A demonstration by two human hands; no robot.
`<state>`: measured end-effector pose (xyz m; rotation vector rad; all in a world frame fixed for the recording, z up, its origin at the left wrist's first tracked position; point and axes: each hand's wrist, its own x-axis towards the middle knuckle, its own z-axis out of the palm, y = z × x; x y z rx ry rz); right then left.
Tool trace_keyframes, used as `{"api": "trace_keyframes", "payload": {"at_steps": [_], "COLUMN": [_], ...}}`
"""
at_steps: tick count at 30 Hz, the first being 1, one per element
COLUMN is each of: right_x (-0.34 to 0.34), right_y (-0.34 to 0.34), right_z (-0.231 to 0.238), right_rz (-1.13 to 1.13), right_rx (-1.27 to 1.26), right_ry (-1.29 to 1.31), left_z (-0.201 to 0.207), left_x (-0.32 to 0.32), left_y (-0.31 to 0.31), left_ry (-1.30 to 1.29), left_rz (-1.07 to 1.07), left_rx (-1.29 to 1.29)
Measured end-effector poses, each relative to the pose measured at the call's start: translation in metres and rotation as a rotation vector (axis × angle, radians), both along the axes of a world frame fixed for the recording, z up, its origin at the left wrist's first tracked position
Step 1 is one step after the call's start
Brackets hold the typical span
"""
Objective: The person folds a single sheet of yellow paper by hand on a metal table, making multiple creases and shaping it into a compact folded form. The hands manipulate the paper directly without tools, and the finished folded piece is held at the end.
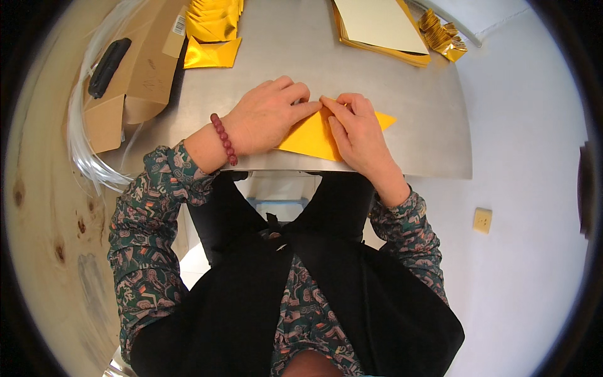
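A gold foil paper [312, 138], folded to a triangle, lies on the metal table in front of me with its long side toward me. My left hand [267, 117], a dark red bead bracelet at its wrist, covers the left part with curled fingers. Its index finger reaches the top corner. From the right, my right hand [361, 133] presses that same corner with its index finger, the thumb lying lower on the sheet. Both hands' fingertips nearly meet there. To the right of my right hand a pointed paper corner sticks out.
Folded gold foil pieces [213, 55] lie at the back left, beside an open cardboard box [141, 75] with a black object [109, 68] and clear plastic strands [78, 138]. A paper stack [380, 25] and bunched gold foil pieces [441, 36] lie back right, near the white wall [527, 125].
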<state>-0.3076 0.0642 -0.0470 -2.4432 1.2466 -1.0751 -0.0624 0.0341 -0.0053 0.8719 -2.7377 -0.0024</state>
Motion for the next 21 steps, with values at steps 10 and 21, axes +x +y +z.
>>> {"api": "trace_keyframes", "payload": {"at_steps": [10, 21], "right_x": [-0.011, -0.022], "right_y": [-0.002, -0.006], "right_z": [-0.007, -0.029], "right_rz": [-0.003, 0.001], "right_rx": [0.007, 0.067], "right_ry": [-0.031, -0.035], "left_z": [-0.002, -0.015], "left_x": [0.014, 0.036], "left_y": [-0.005, -0.004], "left_ry": [-0.031, -0.033], "left_rz": [-0.062, -0.158], "left_rx": [0.096, 0.146]}}
